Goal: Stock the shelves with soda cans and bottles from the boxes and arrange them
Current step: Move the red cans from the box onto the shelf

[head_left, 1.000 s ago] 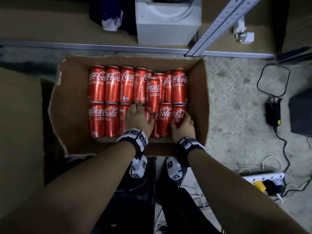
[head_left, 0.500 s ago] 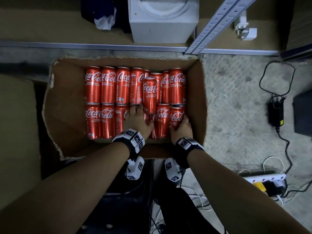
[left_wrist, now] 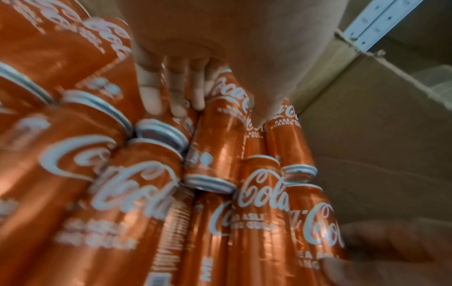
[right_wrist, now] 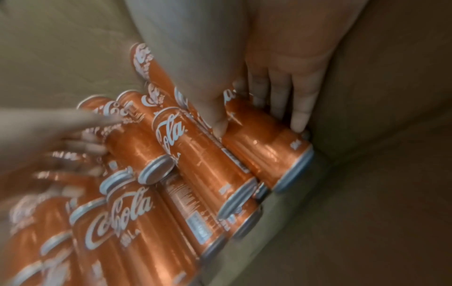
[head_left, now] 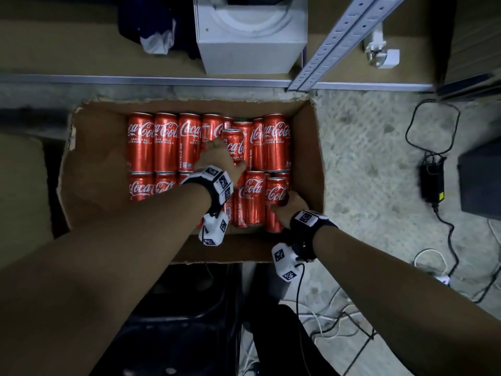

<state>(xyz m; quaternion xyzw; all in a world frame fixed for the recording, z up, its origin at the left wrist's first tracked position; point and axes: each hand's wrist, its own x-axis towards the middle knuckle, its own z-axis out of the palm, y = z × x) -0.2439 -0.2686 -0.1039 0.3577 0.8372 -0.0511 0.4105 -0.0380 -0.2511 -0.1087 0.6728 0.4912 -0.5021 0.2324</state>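
Left hand (head_left: 220, 158) has moved up from the near row since a second ago and now wraps the raised can (head_left: 235, 150) in the box (head_left: 89, 169); right hand (head_left: 291, 206) still grips the near-right can (head_left: 274, 202); lift-out imminent, shelving not begun.

Glossy red metal cans (head_left: 166, 142), matt brown cardboard box (head_left: 92, 169), rough concrete floor (head_left: 363, 169)

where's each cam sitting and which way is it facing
Head: on the head, looking down into the cardboard box of cans; both forearms, left hand and right hand show.
Left wrist: along the left palm at its fingers on the cans.
Right wrist: along the right palm; thumb and fingers around the corner can.
All share the cans.
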